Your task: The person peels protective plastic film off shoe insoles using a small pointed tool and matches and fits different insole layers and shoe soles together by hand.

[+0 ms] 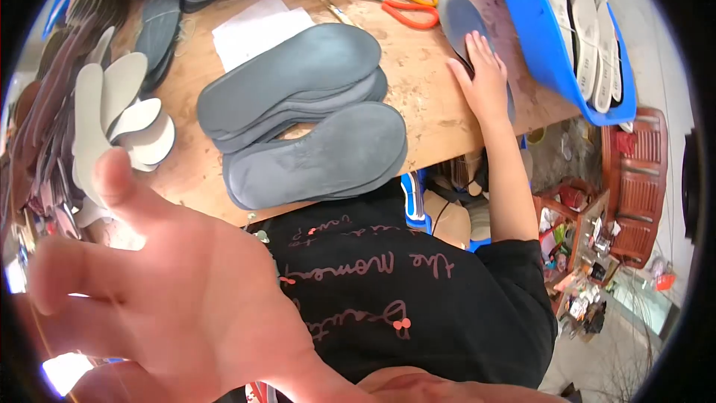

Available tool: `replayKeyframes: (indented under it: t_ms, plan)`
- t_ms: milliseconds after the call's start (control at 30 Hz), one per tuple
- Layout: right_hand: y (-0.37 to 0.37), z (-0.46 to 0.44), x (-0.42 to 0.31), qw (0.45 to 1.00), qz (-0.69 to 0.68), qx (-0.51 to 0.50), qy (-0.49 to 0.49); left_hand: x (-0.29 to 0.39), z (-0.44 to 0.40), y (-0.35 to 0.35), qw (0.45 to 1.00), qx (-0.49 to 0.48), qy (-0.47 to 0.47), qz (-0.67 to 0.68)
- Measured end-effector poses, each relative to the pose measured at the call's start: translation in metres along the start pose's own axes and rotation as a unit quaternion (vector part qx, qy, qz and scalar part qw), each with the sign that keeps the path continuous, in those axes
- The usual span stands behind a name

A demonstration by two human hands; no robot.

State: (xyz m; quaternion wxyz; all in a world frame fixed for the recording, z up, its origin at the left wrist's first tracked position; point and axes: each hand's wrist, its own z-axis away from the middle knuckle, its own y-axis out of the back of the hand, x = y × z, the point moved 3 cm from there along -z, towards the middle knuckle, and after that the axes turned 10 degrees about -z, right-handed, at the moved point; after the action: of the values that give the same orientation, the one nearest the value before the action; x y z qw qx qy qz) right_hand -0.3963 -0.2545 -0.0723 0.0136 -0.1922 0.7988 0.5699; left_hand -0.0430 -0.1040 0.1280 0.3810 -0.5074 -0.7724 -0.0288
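Observation:
My left hand [201, 291] is raised close to the camera at the lower left, palm showing and fingers apart, with nothing in it. My right hand [486, 78] lies on a dark grey insole [461, 15] at the table's right side. Its fingers are stretched out and the thumb points away from them. Between the hands sits a stack of dark grey insoles [298, 67]. Nearer to my body is a second, smaller stack of grey insoles [321, 153]. Part of the insole beneath my right hand is hidden.
Orange-handled scissors [406, 4] and white paper [253, 30] lie on the wooden table [425, 123]. A blue bin [552, 52] of light insoles stands at the right. Cream insoles [93, 123] and many piled dark ones line the left. A wooden bench [638, 186] is beyond.

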Motion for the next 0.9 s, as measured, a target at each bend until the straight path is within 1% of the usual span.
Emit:
replayKeyframes:
  t_ms: [67, 167, 267, 300, 333, 400, 433, 467, 500, 533, 600, 633, 700, 733, 767, 800, 833, 867, 900]
  plan:
    - [-0.006, 0.001, 0.004, 1.0, -0.006, 0.021, -0.009, 0.006, -0.002, 0.007, 1.0, 0.008, 0.006, -0.013]
    - [-0.005, 0.002, -0.001, 0.999, 0.039, 0.027, -0.026, 0.017, -0.004, 0.016, 0.999, 0.027, 0.023, -0.024]
    - [-0.002, 0.002, -0.007, 0.997, 0.065, 0.016, -0.023, 0.03, -0.017, 0.017, 0.989, 0.138, 0.041, 0.046]
    - [-0.002, 0.002, -0.006, 0.998, 0.063, 0.008, -0.013, 0.029, -0.021, 0.022, 0.996, 0.09, 0.016, 0.002]
    - [0.002, 0.0, -0.012, 0.996, 0.089, -0.014, -0.013, 0.029, -0.023, 0.031, 0.996, 0.089, 0.009, 0.015]
    - [0.007, -0.001, -0.029, 0.991, 0.094, -0.058, -0.073, 0.03, -0.026, 0.05, 0.995, 0.087, -0.006, 0.041]
    - [0.01, -0.005, -0.046, 0.997, -0.009, -0.054, -0.058, 0.035, -0.032, 0.06, 0.997, 0.061, -0.006, 0.049]
    - [0.012, -0.007, -0.067, 0.992, -0.109, -0.05, -0.047, 0.032, -0.035, 0.059, 0.995, -0.004, -0.041, -0.088]
    - [0.012, -0.01, -0.089, 0.976, -0.207, -0.047, -0.038, 0.029, -0.039, 0.057, 0.967, -0.058, -0.094, -0.231]
    - [0.008, -0.012, -0.113, 0.94, -0.33, -0.053, -0.065, 0.026, -0.042, 0.054, 0.92, -0.098, -0.158, -0.346]
    - [-0.008, -0.015, -0.143, 0.893, -0.436, -0.062, -0.097, 0.023, -0.056, 0.093, 0.887, -0.142, -0.176, -0.402]
    - [-0.015, -0.019, -0.148, 0.888, -0.438, -0.075, -0.119, 0.021, -0.063, 0.11, 0.869, -0.165, -0.185, -0.429]
    - [-0.024, -0.028, -0.158, 0.877, -0.442, -0.094, -0.165, -0.015, -0.069, 0.124, 0.827, -0.201, -0.136, -0.508]
    - [-0.026, -0.029, -0.157, 0.888, -0.423, -0.087, -0.156, -0.033, -0.073, 0.131, 0.8, -0.222, -0.115, -0.546]
    - [-0.027, -0.029, -0.152, 0.9, -0.403, -0.08, -0.146, -0.052, -0.073, 0.14, 0.759, -0.294, -0.063, -0.577]
    - [-0.027, -0.028, -0.15, 0.911, -0.382, -0.074, -0.135, -0.072, -0.069, 0.152, 0.742, -0.328, -0.023, -0.584]
    - [-0.014, -0.031, -0.162, 0.903, -0.396, -0.088, -0.14, -0.091, -0.061, 0.164, 0.723, -0.36, 0.019, -0.589]
    - [-0.009, -0.03, -0.165, 0.91, -0.373, -0.113, -0.142, -0.106, -0.052, 0.17, 0.682, -0.394, -0.024, -0.616]
    - [-0.006, -0.03, -0.165, 0.915, -0.35, -0.137, -0.144, -0.104, -0.05, 0.165, 0.624, -0.386, -0.045, -0.678]
